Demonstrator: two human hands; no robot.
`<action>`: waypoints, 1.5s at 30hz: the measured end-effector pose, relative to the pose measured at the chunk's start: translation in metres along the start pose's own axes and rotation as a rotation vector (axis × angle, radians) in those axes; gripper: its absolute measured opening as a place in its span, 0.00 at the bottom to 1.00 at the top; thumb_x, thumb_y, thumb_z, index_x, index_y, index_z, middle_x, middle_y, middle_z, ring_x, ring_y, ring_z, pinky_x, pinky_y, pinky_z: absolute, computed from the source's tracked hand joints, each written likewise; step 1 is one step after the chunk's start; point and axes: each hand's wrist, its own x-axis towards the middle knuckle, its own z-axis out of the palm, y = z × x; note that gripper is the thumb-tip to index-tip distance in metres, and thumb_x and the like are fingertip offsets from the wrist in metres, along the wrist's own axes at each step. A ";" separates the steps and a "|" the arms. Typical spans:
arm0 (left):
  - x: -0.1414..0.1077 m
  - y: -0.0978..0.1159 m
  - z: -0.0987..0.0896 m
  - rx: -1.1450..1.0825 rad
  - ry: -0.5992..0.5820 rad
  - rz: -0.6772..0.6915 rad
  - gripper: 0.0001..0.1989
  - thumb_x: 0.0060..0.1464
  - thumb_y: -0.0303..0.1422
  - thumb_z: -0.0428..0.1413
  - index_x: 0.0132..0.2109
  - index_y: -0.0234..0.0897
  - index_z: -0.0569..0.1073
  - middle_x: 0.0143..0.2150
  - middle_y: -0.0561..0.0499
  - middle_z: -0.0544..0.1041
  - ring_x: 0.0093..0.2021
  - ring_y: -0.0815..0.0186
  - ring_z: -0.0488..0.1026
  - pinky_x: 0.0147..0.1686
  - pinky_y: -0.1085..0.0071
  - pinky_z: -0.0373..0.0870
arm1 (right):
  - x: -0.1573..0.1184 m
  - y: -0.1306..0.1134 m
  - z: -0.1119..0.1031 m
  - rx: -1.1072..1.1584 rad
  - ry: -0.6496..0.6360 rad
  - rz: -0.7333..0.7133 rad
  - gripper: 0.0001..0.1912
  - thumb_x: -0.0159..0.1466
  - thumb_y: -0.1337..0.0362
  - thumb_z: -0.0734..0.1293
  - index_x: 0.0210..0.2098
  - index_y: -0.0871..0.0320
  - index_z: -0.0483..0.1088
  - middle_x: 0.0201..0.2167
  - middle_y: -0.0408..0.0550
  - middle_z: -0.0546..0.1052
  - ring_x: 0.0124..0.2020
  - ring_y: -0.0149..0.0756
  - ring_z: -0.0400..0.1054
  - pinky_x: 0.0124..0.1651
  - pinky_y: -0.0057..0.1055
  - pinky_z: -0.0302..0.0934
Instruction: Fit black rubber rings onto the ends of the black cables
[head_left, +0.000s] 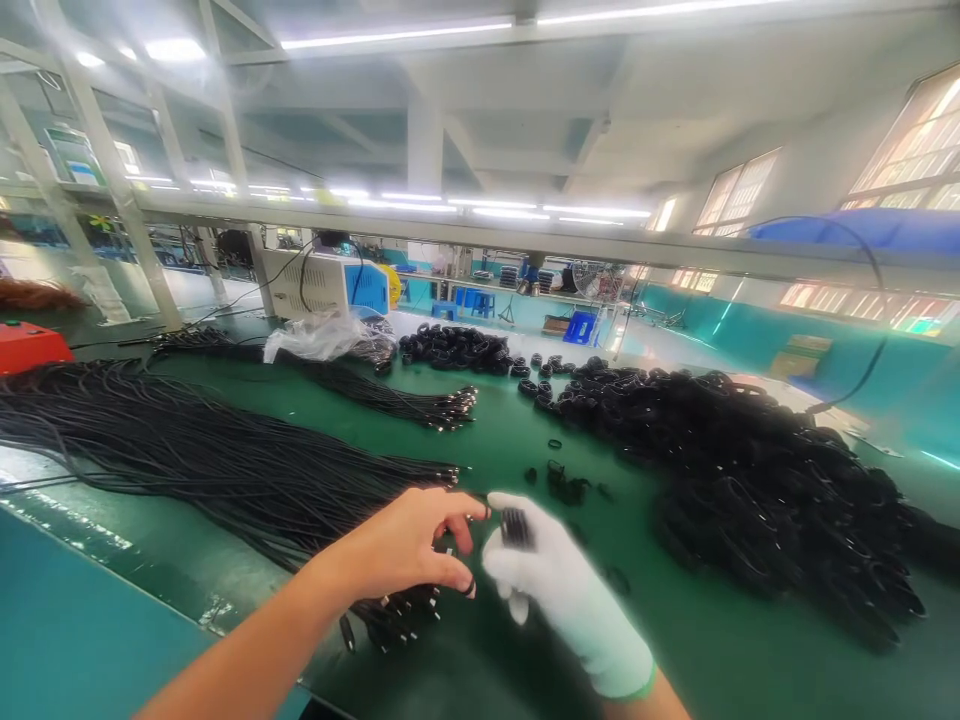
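My bare left hand (420, 540) hovers over the near end of a long bundle of black cables (225, 450). Its thumb and index finger are spread apart, with dark bands at their tips and nothing visible between them. Close beside it, my right hand (544, 565) wears a white glove, its fingers bent around a small black ribbed coil (516, 528). The glove is somewhat blurred, and part of the coil is hidden. Metal-tipped cable ends (409, 610) lie beneath my left hand. Beyond my hands, small black scraps (566, 485) and a black ring (554, 443) rest on the green tabletop (495, 440).
A large heap of coiled black cables (720, 440) covers the right side. Smaller coils (457, 347) lie at the back. A second cable bundle (390, 395), a clear plastic bag (322, 338), a white-and-blue machine (322, 285) and a red box (30, 347) stand around the left.
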 end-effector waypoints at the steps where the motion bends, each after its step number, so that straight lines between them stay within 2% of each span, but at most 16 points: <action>1: 0.001 0.000 0.001 -0.020 0.025 0.012 0.30 0.39 0.34 0.61 0.53 0.46 0.69 0.39 0.55 0.75 0.36 0.65 0.68 0.31 0.75 0.61 | 0.001 0.002 0.001 -0.011 -0.026 0.021 0.38 0.49 0.70 0.67 0.58 0.61 0.51 0.20 0.39 0.72 0.13 0.27 0.61 0.13 0.23 0.56; 5: 0.002 -0.002 0.010 -0.078 0.042 0.046 0.32 0.37 0.34 0.63 0.53 0.50 0.68 0.44 0.52 0.71 0.45 0.60 0.67 0.40 0.72 0.62 | 0.007 0.019 0.007 -0.064 -0.008 0.090 0.53 0.46 0.71 0.69 0.64 0.59 0.37 0.20 0.38 0.71 0.13 0.29 0.62 0.10 0.21 0.53; 9: 0.002 -0.004 0.024 -0.069 0.067 0.044 0.30 0.35 0.37 0.65 0.50 0.47 0.71 0.40 0.51 0.69 0.38 0.60 0.67 0.36 0.72 0.64 | 0.014 0.038 0.010 -0.132 0.116 0.047 0.59 0.45 0.71 0.70 0.65 0.55 0.30 0.22 0.39 0.72 0.11 0.28 0.59 0.09 0.23 0.52; 12: 0.006 -0.008 0.029 -0.025 0.073 0.044 0.28 0.33 0.39 0.65 0.46 0.44 0.73 0.38 0.50 0.69 0.34 0.62 0.67 0.30 0.73 0.64 | 0.012 0.042 0.011 -0.188 0.198 -0.114 0.54 0.45 0.72 0.71 0.65 0.56 0.39 0.31 0.47 0.75 0.23 0.33 0.68 0.26 0.30 0.64; 15: 0.015 -0.014 0.020 0.038 -0.040 0.023 0.25 0.31 0.39 0.66 0.42 0.41 0.75 0.35 0.50 0.72 0.30 0.62 0.68 0.25 0.74 0.61 | 0.005 0.032 0.012 -0.252 0.167 -0.200 0.48 0.45 0.71 0.71 0.63 0.54 0.51 0.35 0.48 0.75 0.35 0.41 0.70 0.41 0.38 0.63; 18: 0.025 -0.019 0.006 -0.015 -0.255 0.010 0.12 0.40 0.34 0.59 0.37 0.40 0.76 0.31 0.53 0.76 0.29 0.64 0.70 0.25 0.75 0.62 | 0.001 0.017 0.013 -0.300 0.138 -0.216 0.31 0.44 0.70 0.71 0.49 0.52 0.68 0.32 0.45 0.75 0.35 0.42 0.69 0.41 0.39 0.62; 20: 0.027 -0.022 0.004 -0.079 -0.256 0.020 0.10 0.47 0.29 0.51 0.34 0.40 0.77 0.31 0.54 0.78 0.30 0.66 0.71 0.28 0.75 0.63 | -0.001 0.010 0.012 -0.324 0.156 -0.251 0.18 0.45 0.69 0.71 0.37 0.54 0.72 0.33 0.45 0.73 0.35 0.39 0.67 0.38 0.35 0.63; 22: 0.026 -0.024 0.012 -0.101 -0.199 0.040 0.13 0.47 0.26 0.48 0.31 0.40 0.77 0.29 0.54 0.78 0.30 0.66 0.72 0.29 0.75 0.64 | -0.004 0.008 0.009 -0.195 0.022 -0.240 0.17 0.45 0.69 0.71 0.35 0.54 0.70 0.40 0.47 0.71 0.31 0.36 0.68 0.29 0.30 0.62; 24: 0.022 -0.023 0.022 -0.117 -0.207 0.045 0.12 0.45 0.25 0.48 0.26 0.39 0.76 0.26 0.53 0.78 0.28 0.66 0.72 0.28 0.74 0.64 | -0.009 0.007 0.005 0.056 -0.232 -0.188 0.23 0.43 0.69 0.73 0.39 0.54 0.66 0.44 0.49 0.70 0.23 0.31 0.67 0.21 0.27 0.59; 26: 0.017 -0.019 0.026 -0.176 -0.206 -0.016 0.11 0.45 0.26 0.49 0.23 0.38 0.75 0.22 0.52 0.76 0.23 0.67 0.70 0.24 0.73 0.64 | -0.013 0.007 0.002 0.270 -0.399 -0.158 0.26 0.44 0.65 0.74 0.40 0.53 0.63 0.39 0.49 0.72 0.15 0.27 0.64 0.17 0.25 0.54; 28: 0.011 -0.010 0.022 -0.345 -0.153 -0.105 0.08 0.47 0.29 0.51 0.25 0.36 0.74 0.22 0.51 0.76 0.19 0.68 0.68 0.21 0.73 0.64 | -0.015 0.007 0.001 0.383 -0.428 -0.192 0.25 0.47 0.59 0.73 0.41 0.54 0.60 0.30 0.46 0.74 0.13 0.27 0.62 0.16 0.24 0.52; 31: 0.006 0.005 0.010 -0.692 -0.029 -0.155 0.07 0.48 0.34 0.55 0.32 0.34 0.72 0.26 0.50 0.76 0.21 0.69 0.70 0.24 0.72 0.68 | -0.014 0.010 0.003 0.448 -0.435 -0.233 0.22 0.53 0.54 0.70 0.42 0.54 0.58 0.21 0.44 0.73 0.13 0.28 0.60 0.15 0.21 0.49; 37: 0.012 0.015 0.012 -0.985 0.110 -0.077 0.09 0.45 0.29 0.58 0.36 0.31 0.71 0.32 0.47 0.75 0.28 0.69 0.72 0.32 0.70 0.71 | -0.006 0.017 0.008 0.496 -0.431 -0.292 0.31 0.52 0.57 0.71 0.51 0.53 0.56 0.23 0.44 0.74 0.14 0.26 0.60 0.16 0.20 0.49; 39: 0.012 0.015 0.014 -0.887 0.198 -0.062 0.10 0.48 0.30 0.55 0.40 0.32 0.71 0.35 0.48 0.74 0.30 0.68 0.72 0.33 0.69 0.71 | -0.006 0.015 0.007 0.481 -0.406 -0.289 0.33 0.52 0.59 0.70 0.54 0.54 0.55 0.24 0.44 0.74 0.15 0.27 0.61 0.17 0.21 0.51; 42: 0.008 0.020 0.012 -0.505 0.359 0.009 0.13 0.50 0.30 0.52 0.45 0.38 0.72 0.41 0.48 0.73 0.37 0.63 0.71 0.38 0.67 0.69 | -0.008 0.011 0.004 0.442 -0.411 -0.241 0.33 0.52 0.60 0.70 0.55 0.59 0.57 0.21 0.43 0.73 0.14 0.26 0.60 0.17 0.21 0.51; 45: 0.005 0.027 0.009 -0.196 0.278 0.174 0.17 0.48 0.28 0.54 0.46 0.44 0.75 0.43 0.50 0.74 0.43 0.61 0.68 0.43 0.68 0.65 | -0.008 0.014 0.003 0.446 -0.529 -0.151 0.25 0.52 0.57 0.71 0.44 0.64 0.65 0.17 0.43 0.70 0.13 0.25 0.59 0.16 0.21 0.50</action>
